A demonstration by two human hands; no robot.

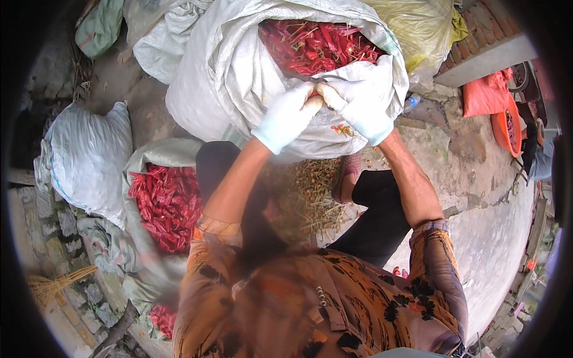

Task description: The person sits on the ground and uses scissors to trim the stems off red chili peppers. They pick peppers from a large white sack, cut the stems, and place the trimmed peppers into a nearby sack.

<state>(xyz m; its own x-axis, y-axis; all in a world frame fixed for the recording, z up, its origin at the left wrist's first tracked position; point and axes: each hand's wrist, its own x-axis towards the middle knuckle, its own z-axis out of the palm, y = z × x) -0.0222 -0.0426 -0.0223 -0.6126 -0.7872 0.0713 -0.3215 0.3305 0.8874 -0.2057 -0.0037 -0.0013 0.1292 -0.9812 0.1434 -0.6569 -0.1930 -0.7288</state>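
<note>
My left hand (290,113), in a white glove, is closed in a pinch, with a bit of a red chili pepper (314,93) showing between its fingertips. Pressed up against it, my right hand (357,107), gloved too, has thumb and fingers together; what they grip is mostly hidden. A thin, dark, curved strip (328,77) shows just beyond the fingertips; whether a hand holds it I cannot tell. Both hands are over the near rim of a large white woven sack (203,89), whose mouth is full of dried red chilies (322,46). Small yellowish-red scraps (342,129) lie on the sack below my right hand.
Another open sack (140,161) of red chilies (167,206) stands by my left knee. Beyond it sits a stuffed white sack (89,158). Stem litter (316,191) covers the ground between my legs. At right are an orange basin (507,128), a red bag (484,95) and a person (540,155).
</note>
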